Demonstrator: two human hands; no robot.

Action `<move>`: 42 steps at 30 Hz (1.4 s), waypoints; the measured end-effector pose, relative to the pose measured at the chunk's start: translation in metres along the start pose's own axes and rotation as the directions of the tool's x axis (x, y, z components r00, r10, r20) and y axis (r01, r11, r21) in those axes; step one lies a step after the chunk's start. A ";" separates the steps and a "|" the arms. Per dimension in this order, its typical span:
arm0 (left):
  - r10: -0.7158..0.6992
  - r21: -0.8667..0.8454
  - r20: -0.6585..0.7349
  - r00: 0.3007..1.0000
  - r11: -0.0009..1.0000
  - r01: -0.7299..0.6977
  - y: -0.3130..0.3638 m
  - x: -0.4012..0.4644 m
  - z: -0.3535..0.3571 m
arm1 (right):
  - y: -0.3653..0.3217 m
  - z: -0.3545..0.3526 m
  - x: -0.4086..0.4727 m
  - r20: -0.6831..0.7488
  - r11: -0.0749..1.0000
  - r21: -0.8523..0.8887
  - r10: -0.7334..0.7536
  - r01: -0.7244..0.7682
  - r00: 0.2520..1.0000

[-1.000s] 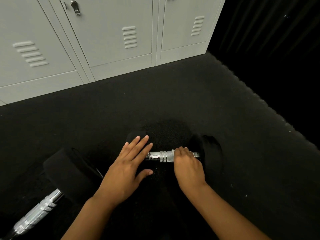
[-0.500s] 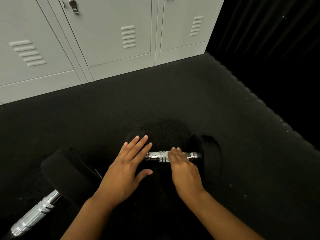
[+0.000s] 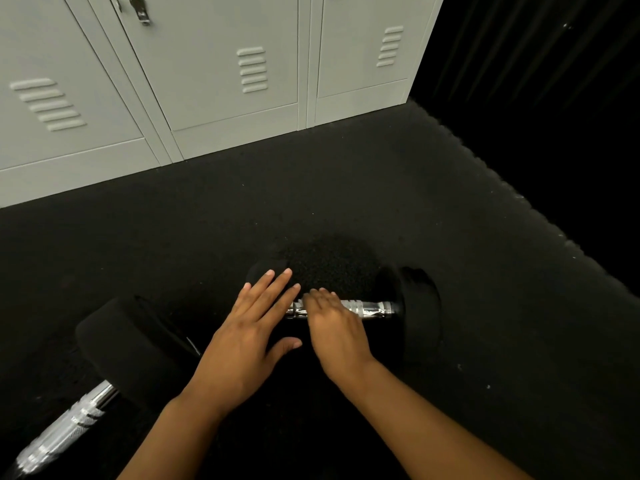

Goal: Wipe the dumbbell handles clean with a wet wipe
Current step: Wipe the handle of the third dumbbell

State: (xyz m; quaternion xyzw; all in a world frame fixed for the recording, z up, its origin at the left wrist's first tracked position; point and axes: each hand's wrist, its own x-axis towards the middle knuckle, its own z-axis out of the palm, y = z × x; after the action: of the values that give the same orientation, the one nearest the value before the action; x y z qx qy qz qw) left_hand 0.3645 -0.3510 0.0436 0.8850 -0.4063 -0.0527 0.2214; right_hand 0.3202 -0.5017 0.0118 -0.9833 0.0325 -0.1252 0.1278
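The dumbbell handle, chrome with ringed grooves, lies across the black floor mat just below the middle of the view, joining a black weight head at about 3 o'clock to another at 9 o'clock, mostly hidden under a hand. The right hand sits on the handle's left part with fingers curled down over it; the wet wipe is not clearly visible beneath them, so I cannot tell whether it is pinched there. The left hand lies flat with fingers straight, pressing on the left weight head to steady it.

This looks like the wiping stroke itself, mid-handle. The next move likely calls for sliding the right hand toward 3 o'clock along the bare chrome, with the left hand holding the dumbbell from rolling.

A second dumbbell lies at 8 o'clock, its handle seemingly still to do. Grey lockers stand at 11 o'clock.
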 end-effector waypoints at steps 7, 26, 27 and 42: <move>-0.020 -0.032 -0.042 0.999 0.999 0.019 0.003 0.003 0.000 | 0.015 -0.024 -0.022 0.023 0.980 0.185 -0.077 0.072 0.997; -0.053 0.343 -0.100 0.994 0.936 0.084 0.052 0.042 0.032 | 0.024 -0.042 -0.016 0.026 0.859 0.400 0.337 -0.318 0.941; -0.053 0.355 -0.082 0.995 0.931 0.079 0.053 0.045 0.033 | 0.025 -0.052 -0.017 0.026 0.832 0.434 0.371 -0.345 0.928; -0.096 -0.055 0.029 0.995 0.994 0.098 0.055 0.061 0.058 | 0.074 -0.074 -0.040 -0.036 0.915 0.262 0.328 -0.308 0.944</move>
State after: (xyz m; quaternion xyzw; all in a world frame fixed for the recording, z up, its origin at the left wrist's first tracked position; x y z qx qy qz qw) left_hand 0.3509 -0.4475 0.0207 0.8963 -0.3639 -0.0865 0.2381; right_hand 0.2602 -0.5869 0.0521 -0.9349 0.1806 -0.1445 0.2693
